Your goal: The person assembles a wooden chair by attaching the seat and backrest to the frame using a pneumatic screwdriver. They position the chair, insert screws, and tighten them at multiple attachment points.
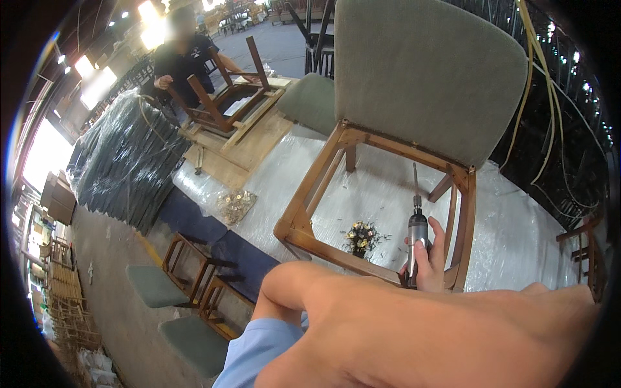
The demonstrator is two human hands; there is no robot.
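Black and silver in finish, the power driver (418, 234) is seen against the 5 o'clock part of the wooden chair frame (467, 220), its long axis near vertical in view and its bit pointed to 12 o'clock; any lettering is too small to be read. Its body is gripped by the right hand (428, 262), with one finger extended upward beside it. The left hand's finger opening cannot be told, its position being out of view.

No label, number or sign can be read here (not even 1 letter).
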